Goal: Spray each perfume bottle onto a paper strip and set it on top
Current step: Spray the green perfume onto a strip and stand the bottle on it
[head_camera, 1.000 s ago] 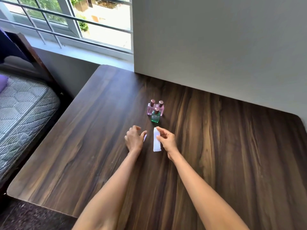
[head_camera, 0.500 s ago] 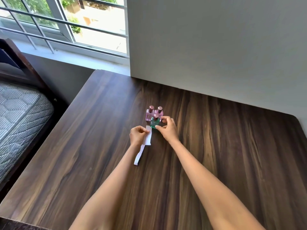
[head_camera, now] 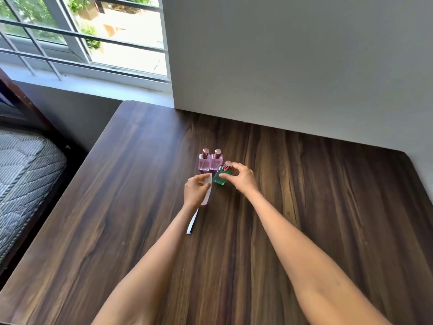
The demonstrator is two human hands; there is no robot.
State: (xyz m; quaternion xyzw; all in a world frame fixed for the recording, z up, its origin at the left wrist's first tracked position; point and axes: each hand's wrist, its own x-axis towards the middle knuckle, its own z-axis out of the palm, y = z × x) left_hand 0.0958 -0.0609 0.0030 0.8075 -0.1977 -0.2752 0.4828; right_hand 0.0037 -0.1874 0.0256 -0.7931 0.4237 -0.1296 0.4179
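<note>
Just above the middle of the frame, your two forearms reach up from the bottom edge and converge on the dark wooden table (head_camera: 121, 207). Your right hand (head_camera: 242, 178) sits right of centre, wrist bent slightly, thumb and fingers curled around the green perfume bottle (head_camera: 219, 178): the thumb lies on the glass near its front face and a fingertip rests by the rose-coloured cap. That bottle leans a little to the right in your grip, and whether its base touches the wood you cannot tell from this angle. Your left hand (head_camera: 196, 190) lies just to the left of it, knuckles up, fingers folded and pinching the upper end of a white paper strip (head_camera: 207, 195); the top of the strip stands up between your fingertips right beside the green glass, nearly touching it. Below your left wrist, a second narrow white strip (head_camera: 192, 222) shows, running down and to the left along your forearm; whether it is lying on the table or joined to the one you hold is unclear. Directly above your hands, two pink perfume bottles (head_camera: 209, 161) stand upright side by side, touching each other, the right one just behind the green bottle. Toward the upper left of the frame a barred window (head_camera: 93, 31) lets in daylight, and a mattress (head_camera: 21, 174) fills the left edge.
</note>
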